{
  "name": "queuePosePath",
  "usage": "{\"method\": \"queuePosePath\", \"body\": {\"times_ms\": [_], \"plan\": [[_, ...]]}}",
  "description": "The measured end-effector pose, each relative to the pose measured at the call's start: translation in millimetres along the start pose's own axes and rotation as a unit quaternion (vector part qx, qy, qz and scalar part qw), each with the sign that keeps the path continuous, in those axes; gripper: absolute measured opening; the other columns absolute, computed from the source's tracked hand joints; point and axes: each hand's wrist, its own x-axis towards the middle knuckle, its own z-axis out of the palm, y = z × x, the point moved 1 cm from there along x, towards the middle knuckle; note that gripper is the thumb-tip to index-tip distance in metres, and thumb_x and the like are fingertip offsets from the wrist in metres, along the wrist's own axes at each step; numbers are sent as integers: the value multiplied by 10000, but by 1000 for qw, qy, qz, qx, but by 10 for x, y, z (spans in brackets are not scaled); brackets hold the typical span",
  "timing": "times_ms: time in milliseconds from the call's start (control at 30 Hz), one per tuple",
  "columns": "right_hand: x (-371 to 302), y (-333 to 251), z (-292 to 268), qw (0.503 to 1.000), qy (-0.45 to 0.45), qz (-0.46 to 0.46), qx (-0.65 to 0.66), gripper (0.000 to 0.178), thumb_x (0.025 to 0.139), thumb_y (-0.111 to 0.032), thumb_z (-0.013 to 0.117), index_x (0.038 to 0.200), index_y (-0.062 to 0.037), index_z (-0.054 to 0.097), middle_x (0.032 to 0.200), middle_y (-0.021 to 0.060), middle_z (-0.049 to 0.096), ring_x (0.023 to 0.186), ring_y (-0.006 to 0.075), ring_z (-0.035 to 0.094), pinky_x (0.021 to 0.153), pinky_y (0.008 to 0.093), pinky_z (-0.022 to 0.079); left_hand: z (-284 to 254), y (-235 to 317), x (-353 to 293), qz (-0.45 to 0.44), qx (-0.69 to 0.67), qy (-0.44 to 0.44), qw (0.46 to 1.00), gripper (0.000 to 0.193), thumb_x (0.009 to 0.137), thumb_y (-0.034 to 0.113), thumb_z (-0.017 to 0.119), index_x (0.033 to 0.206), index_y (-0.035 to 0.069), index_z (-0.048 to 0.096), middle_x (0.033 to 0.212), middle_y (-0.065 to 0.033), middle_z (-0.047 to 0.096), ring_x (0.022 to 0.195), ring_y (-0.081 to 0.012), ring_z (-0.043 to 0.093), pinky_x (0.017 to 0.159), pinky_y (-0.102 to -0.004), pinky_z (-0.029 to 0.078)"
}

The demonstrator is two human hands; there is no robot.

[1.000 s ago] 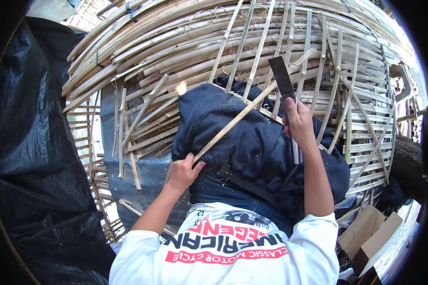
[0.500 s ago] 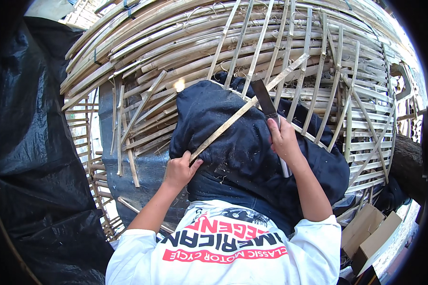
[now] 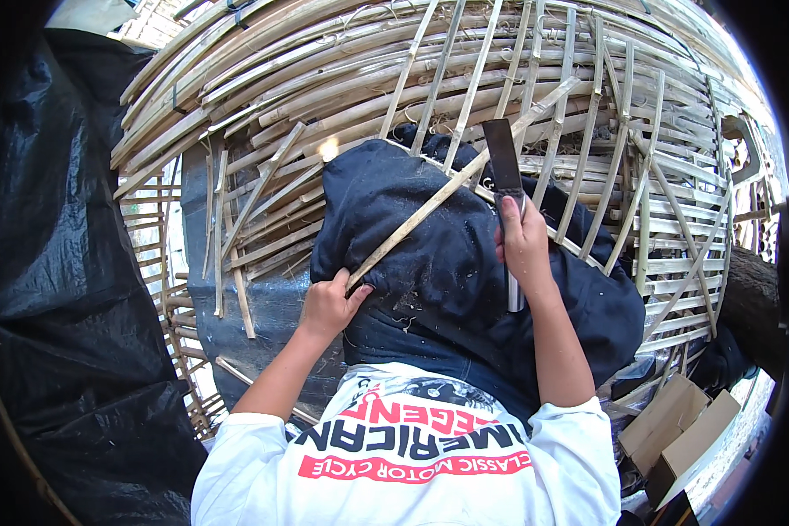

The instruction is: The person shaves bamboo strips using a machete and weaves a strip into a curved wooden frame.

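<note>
The person's lap is covered by a dark blue, rumpled cloth (image 3: 465,254), so the legs beneath cannot be seen, and the lower end of the long pale bamboo strip (image 3: 451,188) is hidden inside the left hand (image 3: 329,305). The picture's rim is lost to black, and the far weave is bent by the lens.

The left hand is closed in a fist around the near end of the strip, which is pressed on the cloth. From there the strip runs up and to the right across the cloth and onto the weave. The right hand (image 3: 524,244) is wrapped tightly around the handle of a flat, dark-bladed knife (image 3: 502,167); its blade points away from the body, with the edge laid against the strip's upper part. A pale metal end of the handle sticks out below the fist.

A large domed frame of woven bamboo slats (image 3: 412,79) fills the background. Black plastic sheeting (image 3: 53,289) hangs at the left, and brown cardboard boxes (image 3: 684,430) are seen at the lower right.
</note>
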Motion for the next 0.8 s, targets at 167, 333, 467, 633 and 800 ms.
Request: {"method": "queuePosePath", "body": {"times_ms": [167, 333, 467, 633, 800], "plan": [[-42, 178, 41, 991, -91, -43, -89, 324, 985, -299, 504, 893, 8, 544, 539, 68, 527, 449, 148, 527, 462, 319, 416, -32, -1, -18, -14, 14, -5, 1000, 507, 894, 497, 586, 782, 5, 538, 551, -205, 564, 569, -395, 621, 490, -452, 482], [-46, 127, 115, 997, -50, -19, -52, 335, 984, -314, 501, 924, 14, 536, 551, 75, 529, 442, 150, 536, 441, 305, 428, -15, 74, 28, -24, -12, -5, 1000, 495, 897, 485, 587, 782, 6, 541, 557, -207, 568, 586, -400, 626, 495, -449, 484], [-72, 87, 67, 986, -128, -24, -106, 337, 982, -305, 503, 885, 14, 546, 550, 77, 523, 453, 163, 537, 468, 323, 421, -19, 13, -37, -13, 2, 4, 1000, 482, 898, 476, 590, 802, 6, 543, 557, -205, 569, 573, -397, 622, 499, -455, 482], [-83, 122, 168, 992, -104, -2, -75, 354, 990, -323, 481, 894, 11, 551, 565, 76, 535, 467, 156, 537, 470, 321, 434, -9, 67, 10, -34, -38, 7, 999, 525, 894, 497, 590, 786, -13, 523, 547, -220, 528, 591, -437, 596, 482, -444, 452], [-84, -91, 121, 976, -175, 0, -127, 362, 993, -332, 474, 921, 14, 552, 581, 76, 547, 462, 165, 539, 473, 320, 446, 8, 7, -29, -14, -31, 22, 999, 526, 896, 502, 584, 791, -11, 530, 526, -207, 522, 570, -424, 597, 481, -443, 453]]}}
